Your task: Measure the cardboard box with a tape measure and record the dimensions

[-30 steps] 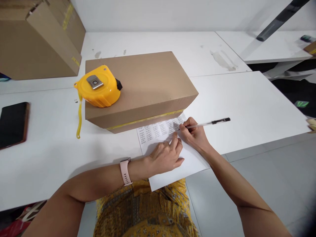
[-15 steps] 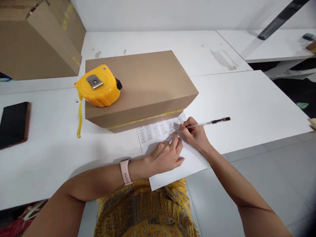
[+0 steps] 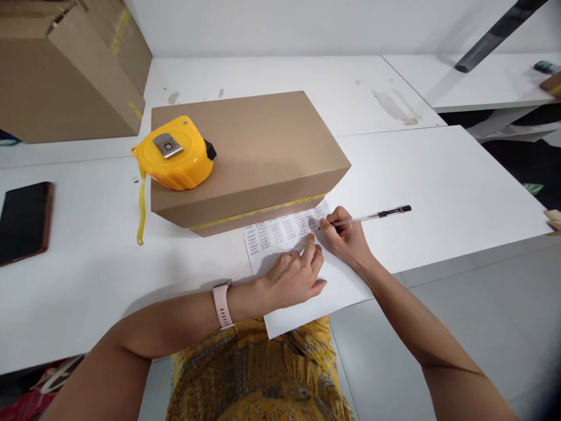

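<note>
A sheet of white paper (image 3: 280, 318) with columns of small handwriting lies at the table's front edge, its near corner sticking out past it. My right hand (image 3: 348, 237) is closed around a clear pen (image 3: 370, 217) with a black end, its tip down at the written columns. Flat on the paper rests my left hand (image 3: 295, 276), fingers stretched toward the pen tip and holding nothing. Behind the sheet stands a closed cardboard box (image 3: 263, 137) with yellow tape along its front, covering the paper's far edge. A yellow tape measure (image 3: 179, 155) sits on the box's left end.
On the white table (image 3: 87, 292), a dark phone (image 3: 26, 222) lies at the left. A larger cardboard box (image 3: 87, 88) fills the back left corner. Toward the back right a dark slanted post (image 3: 495, 41) rises from the tabletop.
The pen's rear end has swung slightly as my right hand makes a small movement at the writing. My left hand stays in place on the paper.
</note>
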`<state>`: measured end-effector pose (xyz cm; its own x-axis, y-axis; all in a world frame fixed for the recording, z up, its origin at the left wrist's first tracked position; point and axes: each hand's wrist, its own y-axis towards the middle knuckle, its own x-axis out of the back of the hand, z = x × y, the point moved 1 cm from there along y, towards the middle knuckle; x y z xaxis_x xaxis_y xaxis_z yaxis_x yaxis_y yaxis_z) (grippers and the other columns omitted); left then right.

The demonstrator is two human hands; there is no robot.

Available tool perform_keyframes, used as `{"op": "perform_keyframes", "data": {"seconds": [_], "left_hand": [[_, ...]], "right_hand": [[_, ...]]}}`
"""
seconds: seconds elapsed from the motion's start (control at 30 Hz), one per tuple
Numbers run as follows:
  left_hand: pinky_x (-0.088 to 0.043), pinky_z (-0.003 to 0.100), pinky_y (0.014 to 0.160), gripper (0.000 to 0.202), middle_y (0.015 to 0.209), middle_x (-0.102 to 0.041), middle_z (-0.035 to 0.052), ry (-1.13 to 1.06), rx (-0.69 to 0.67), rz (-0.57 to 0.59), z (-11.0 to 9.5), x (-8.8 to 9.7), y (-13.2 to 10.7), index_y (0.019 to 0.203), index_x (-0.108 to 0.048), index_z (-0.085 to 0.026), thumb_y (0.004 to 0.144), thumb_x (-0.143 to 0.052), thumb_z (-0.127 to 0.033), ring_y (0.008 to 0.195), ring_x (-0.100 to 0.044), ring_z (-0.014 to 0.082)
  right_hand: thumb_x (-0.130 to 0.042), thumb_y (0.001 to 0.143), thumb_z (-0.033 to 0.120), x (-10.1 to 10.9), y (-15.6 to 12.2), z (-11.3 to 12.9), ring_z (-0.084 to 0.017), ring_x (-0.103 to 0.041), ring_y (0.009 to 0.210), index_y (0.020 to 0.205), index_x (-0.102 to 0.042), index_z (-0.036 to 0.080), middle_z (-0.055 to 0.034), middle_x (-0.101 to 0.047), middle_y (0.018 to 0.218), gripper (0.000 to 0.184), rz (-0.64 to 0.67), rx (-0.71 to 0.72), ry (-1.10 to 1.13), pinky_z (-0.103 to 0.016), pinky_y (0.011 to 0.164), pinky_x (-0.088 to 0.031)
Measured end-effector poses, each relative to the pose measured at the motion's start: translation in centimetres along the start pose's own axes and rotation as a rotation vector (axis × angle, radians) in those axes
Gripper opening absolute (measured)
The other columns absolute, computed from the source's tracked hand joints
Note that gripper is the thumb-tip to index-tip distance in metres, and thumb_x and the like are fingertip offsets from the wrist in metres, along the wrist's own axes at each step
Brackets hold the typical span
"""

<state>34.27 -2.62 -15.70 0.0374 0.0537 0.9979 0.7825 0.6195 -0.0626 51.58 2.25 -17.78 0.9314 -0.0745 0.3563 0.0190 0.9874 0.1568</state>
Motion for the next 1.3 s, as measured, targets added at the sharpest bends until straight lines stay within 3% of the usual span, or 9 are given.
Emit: {"op": "perform_keyframes", "data": {"seconds": [1.3], "left_hand": [[-0.057, 0.032, 0.061, 0.066, 0.151, -0.052, 0.0344, 0.002, 0.001, 0.001, 0.07, 0.1, 0.01, 0.145, -0.054, -0.001, 0.104, -0.047, -0.052, 0.078, -0.075, 0.0239]], "right_hand": [[-0.069, 0.087, 0.035, 0.06, -0.05, -0.26, -0.009, -0.032, 0.051, 0.071, -0.046, 0.024, 0.0073, -0.04, 0.056, 0.03, -0.011, -0.023, -0.037, -0.026, 0.047, -0.025]]}}
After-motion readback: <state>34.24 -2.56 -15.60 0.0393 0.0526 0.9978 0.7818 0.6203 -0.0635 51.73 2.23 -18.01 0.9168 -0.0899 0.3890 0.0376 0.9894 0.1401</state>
